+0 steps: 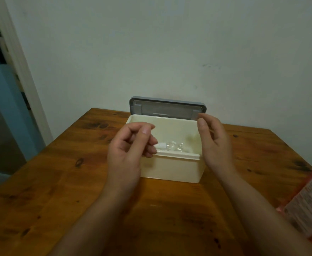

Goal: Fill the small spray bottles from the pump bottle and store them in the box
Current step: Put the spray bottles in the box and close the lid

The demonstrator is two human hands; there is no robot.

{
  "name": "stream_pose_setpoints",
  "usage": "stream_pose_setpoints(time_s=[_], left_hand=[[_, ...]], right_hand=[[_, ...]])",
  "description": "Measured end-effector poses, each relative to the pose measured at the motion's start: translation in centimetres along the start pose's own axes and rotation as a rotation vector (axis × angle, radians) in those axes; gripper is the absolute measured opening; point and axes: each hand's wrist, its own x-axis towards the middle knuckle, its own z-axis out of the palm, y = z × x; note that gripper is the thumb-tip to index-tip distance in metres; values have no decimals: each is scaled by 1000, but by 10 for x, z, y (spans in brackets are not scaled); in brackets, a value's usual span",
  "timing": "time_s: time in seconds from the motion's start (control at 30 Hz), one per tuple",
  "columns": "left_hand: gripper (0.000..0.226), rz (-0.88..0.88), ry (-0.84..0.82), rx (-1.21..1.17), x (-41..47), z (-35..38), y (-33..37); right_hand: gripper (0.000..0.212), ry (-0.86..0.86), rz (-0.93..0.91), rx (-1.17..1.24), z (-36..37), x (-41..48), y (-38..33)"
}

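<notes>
A cream box (173, 168) stands on the wooden table (63, 182), its grey lid (167, 108) raised upright at the back. Clear small spray bottles (172, 146) with white caps lie on the box floor. My left hand (131, 145) hovers over the box's front left corner with its fingers loosely curled and the thumb near the forefinger; nothing shows in it. My right hand (213, 141) is at the box's right side, its fingertips up by the lid's lower right corner and the thumb in front. Whether it touches the lid is unclear.
A pink container with a printed label (310, 200) juts in at the right edge, partly cut off. A pale wall rises right behind the box. A doorway and blue door frame (7, 100) lie to the left.
</notes>
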Motion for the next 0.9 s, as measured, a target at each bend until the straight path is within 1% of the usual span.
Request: stream_pose_setpoints(time_s=[0.07, 0.2, 0.33, 0.43, 0.5, 0.6, 0.73, 0.9], left_hand=[[16, 68, 51, 18, 8, -7, 3], [22, 106, 156, 24, 29, -16, 5], [17, 90, 220, 78, 50, -24, -3], [19, 77, 265, 130, 64, -27, -9], [23, 21, 271, 160, 72, -28, -12], [38, -106, 214, 220, 84, -30, -15], [59, -269, 71, 348, 98, -32, -24], [71, -383, -48, 415, 109, -30, -34]], right_hand=[[21, 38, 6, 25, 1, 0, 2], [30, 69, 35, 43, 1, 2, 1], [39, 80, 124, 96, -2, 6, -1], [47, 71, 181, 121, -2, 12, -3], [50, 57, 216, 130, -3, 15, -4], [56, 30, 244, 123, -4, 21, -6], [62, -28, 287, 103, -3, 31, -7], [68, -67, 356, 91, 1, 48, -2]])
